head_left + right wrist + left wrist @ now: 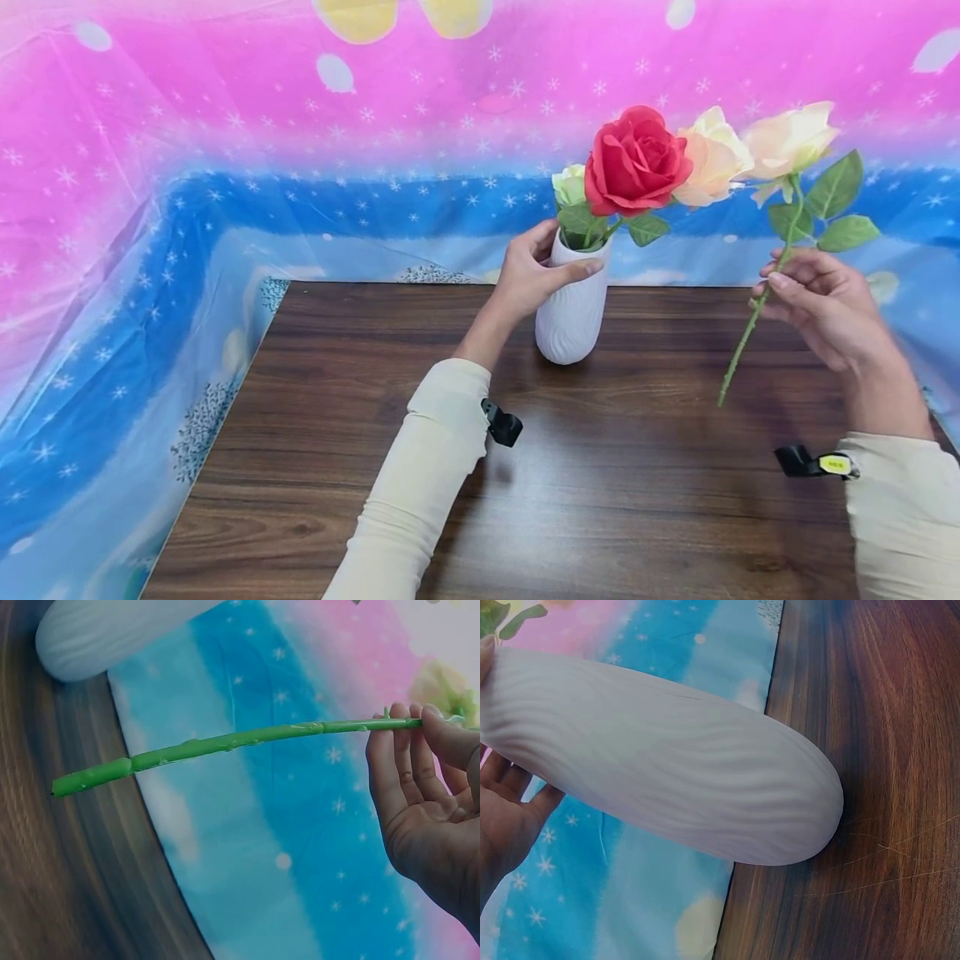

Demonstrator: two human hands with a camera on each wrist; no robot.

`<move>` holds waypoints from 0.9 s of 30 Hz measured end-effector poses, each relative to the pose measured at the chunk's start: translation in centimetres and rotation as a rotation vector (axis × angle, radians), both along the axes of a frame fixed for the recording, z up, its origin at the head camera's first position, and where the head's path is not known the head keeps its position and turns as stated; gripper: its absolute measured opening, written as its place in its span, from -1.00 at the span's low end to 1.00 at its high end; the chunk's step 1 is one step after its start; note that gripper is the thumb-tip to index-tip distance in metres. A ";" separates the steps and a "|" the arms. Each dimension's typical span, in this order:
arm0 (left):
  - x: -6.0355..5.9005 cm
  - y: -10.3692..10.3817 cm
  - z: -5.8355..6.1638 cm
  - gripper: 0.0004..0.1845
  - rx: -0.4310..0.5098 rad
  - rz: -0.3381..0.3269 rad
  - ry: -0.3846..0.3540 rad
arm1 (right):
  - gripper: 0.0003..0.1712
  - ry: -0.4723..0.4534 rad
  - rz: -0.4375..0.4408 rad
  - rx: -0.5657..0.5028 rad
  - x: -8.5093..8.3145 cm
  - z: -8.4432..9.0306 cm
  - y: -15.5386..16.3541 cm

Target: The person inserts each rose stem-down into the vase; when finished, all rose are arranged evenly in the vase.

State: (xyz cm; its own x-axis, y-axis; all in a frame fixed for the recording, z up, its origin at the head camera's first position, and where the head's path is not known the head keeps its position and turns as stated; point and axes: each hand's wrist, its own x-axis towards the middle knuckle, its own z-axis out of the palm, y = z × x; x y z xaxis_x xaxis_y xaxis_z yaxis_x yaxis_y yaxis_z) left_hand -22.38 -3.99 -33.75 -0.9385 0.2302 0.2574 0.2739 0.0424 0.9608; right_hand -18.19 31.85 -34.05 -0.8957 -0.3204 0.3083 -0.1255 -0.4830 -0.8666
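Observation:
My left hand (528, 271) grips a white ribbed vase (572, 321) just below its rim, thumb across the front. The vase is close to upright; its wavy side fills much of the left wrist view. A red rose (637, 162), a peach rose (708, 158) and a small pale green bloom (570, 185) rise from its mouth, their lower stems hidden inside. To the right, my right hand (832, 308) pinches the stem of a cream-peach rose (791, 142) between thumb and fingers. The bare stem end (90, 776) hangs down, apart from the vase.
A dark wood-grain table (337, 467) lies beneath both hands. Behind it and along its left side hangs a pink and blue cloth (247, 200) with snowflake prints. A small black camera mount (502, 423) is on the left wrist, another (798, 461) on the right.

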 end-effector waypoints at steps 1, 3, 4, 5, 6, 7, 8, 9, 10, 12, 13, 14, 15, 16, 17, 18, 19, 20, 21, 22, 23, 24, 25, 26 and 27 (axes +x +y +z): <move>0.0 0.0 0.0 -0.31 0.000 0.001 -0.001 | -0.56 0.008 0.003 -0.011 -0.1 0.2 -0.3; 0.0 0.0 0.0 -0.31 0.001 0.001 -0.008 | -0.56 0.013 -0.017 -0.021 -0.1 0.4 -0.8; 0.0 0.0 0.0 -0.31 0.002 0.001 -0.010 | -0.57 0.015 -0.038 -0.017 -0.1 0.5 -1.1; 0.0 0.0 0.0 -0.31 0.003 0.000 -0.010 | -0.59 0.019 -0.065 -0.008 -0.1 0.5 -1.4; 0.0 0.0 0.0 -0.31 0.003 -0.001 -0.010 | -0.61 0.020 -0.091 0.003 -0.2 0.6 -1.7; 0.0 0.0 0.0 -0.31 0.004 -0.003 -0.009 | -0.63 0.022 -0.111 0.014 -0.2 0.7 -2.1; 0.0 0.0 0.0 -0.32 0.005 -0.004 -0.009 | -0.66 0.024 -0.128 0.023 -0.2 0.8 -2.4; 0.0 0.0 0.0 -0.32 0.006 -0.005 -0.008 | -0.68 0.028 -0.138 0.027 -0.3 1.0 -2.7; 0.0 0.0 -0.1 -0.32 0.007 -0.004 -0.005 | -0.70 0.034 -0.149 0.029 -0.4 1.2 -3.1; 0.0 0.1 -0.1 -0.33 0.010 -0.003 -0.005 | -0.74 0.043 -0.158 0.012 -0.5 1.7 -3.8; 0.0 0.1 0.0 -0.33 0.008 -0.003 -0.006 | -0.76 0.048 -0.162 -0.005 -0.5 2.0 -4.2; 0.0 0.1 0.0 -0.33 0.007 -0.003 -0.006 | -0.77 0.058 -0.172 -0.022 -0.5 2.2 -4.6; 0.0 0.1 0.0 -0.33 0.006 -0.003 -0.005 | -0.78 0.067 -0.183 -0.042 -0.6 2.5 -5.0; 0.0 0.1 0.0 -0.33 0.003 -0.003 -0.005 | -0.79 0.078 -0.188 -0.064 -0.6 2.8 -5.4; 0.0 0.1 0.0 -0.33 0.000 -0.004 -0.006 | -0.78 0.095 -0.199 -0.070 -0.7 3.1 -5.7; 0.0 0.1 0.1 -0.33 -0.002 -0.003 -0.006 | -0.78 0.112 -0.212 -0.074 -0.7 3.3 -6.0; 0.0 0.1 0.1 -0.32 -0.005 -0.002 -0.006 | -0.78 0.132 -0.218 -0.075 -0.7 3.6 -6.3; 0.0 0.2 0.0 -0.32 -0.005 0.000 -0.006 | -0.77 0.151 -0.224 -0.071 -0.7 3.9 -6.6; 0.0 0.1 0.0 -0.32 -0.005 0.001 -0.008 | -0.78 0.164 -0.226 -0.074 -0.7 4.1 -6.8; 0.0 0.1 0.0 -0.32 -0.005 0.003 -0.010 | -0.77 0.179 -0.227 -0.076 -0.8 4.4 -7.0; 0.0 0.1 0.0 -0.32 -0.003 0.003 -0.010 | -0.77 0.190 -0.228 -0.078 -0.8 4.7 -7.2; 0.0 0.1 0.0 -0.32 -0.002 0.003 -0.010 | -0.78 0.190 -0.203 -0.113 -0.8 4.9 -7.4; 0.0 0.1 -0.1 -0.32 -0.001 0.004 -0.009 | -0.77 0.192 -0.180 -0.142 -0.8 5.2 -7.5; 0.0 0.1 0.0 -0.32 -0.001 0.004 -0.010 | -0.76 0.189 -0.154 -0.178 -0.9 5.5 -7.7; 0.0 0.1 0.0 -0.32 -0.003 0.005 -0.012 | -0.74 0.187 -0.134 -0.207 -0.9 5.7 -7.8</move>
State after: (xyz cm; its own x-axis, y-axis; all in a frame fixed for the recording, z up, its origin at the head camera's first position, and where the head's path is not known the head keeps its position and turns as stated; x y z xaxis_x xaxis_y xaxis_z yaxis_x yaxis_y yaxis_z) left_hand -22.41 -3.93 -33.77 -0.9425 0.2264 0.2459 0.2626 0.0463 0.9638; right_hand -19.12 24.03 -28.33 -0.8472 -0.1166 0.5183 -0.3479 -0.6156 -0.7071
